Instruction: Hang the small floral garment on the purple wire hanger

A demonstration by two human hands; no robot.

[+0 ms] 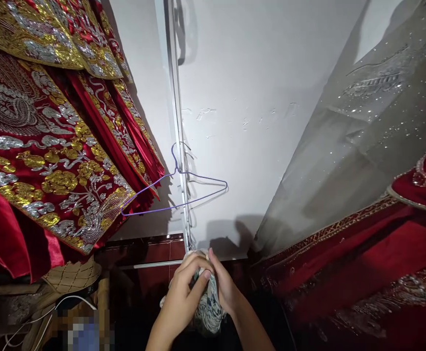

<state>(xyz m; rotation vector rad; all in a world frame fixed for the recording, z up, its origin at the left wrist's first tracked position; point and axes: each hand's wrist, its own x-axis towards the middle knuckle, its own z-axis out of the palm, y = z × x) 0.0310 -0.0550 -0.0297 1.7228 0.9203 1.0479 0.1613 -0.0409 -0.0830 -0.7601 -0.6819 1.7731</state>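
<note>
Low in the middle of the head view, a bunched, pale patterned cloth [211, 312] with bluish-green marks hangs in folds between my hands. My left hand [187, 287] is closed over its upper part, thumb pressed near the top. On the other side, my right hand [220, 278] grips the same cloth with its thumb pointing up. Parts of the fingers and the cloth's top are hidden behind the hands. Above and beyond them, a purple wire hanger [157, 209] with nothing on it hangs from a narrow metal rail [178, 107] by the wall.
Red garments with gold and silver sequins [62, 180] hang at the left. At the right are a sparkling sheer grey fabric [366, 126] and a red beaded garment [392, 253]. A woven basket-like item [73, 278] and a white cable [33, 319] lie lower left.
</note>
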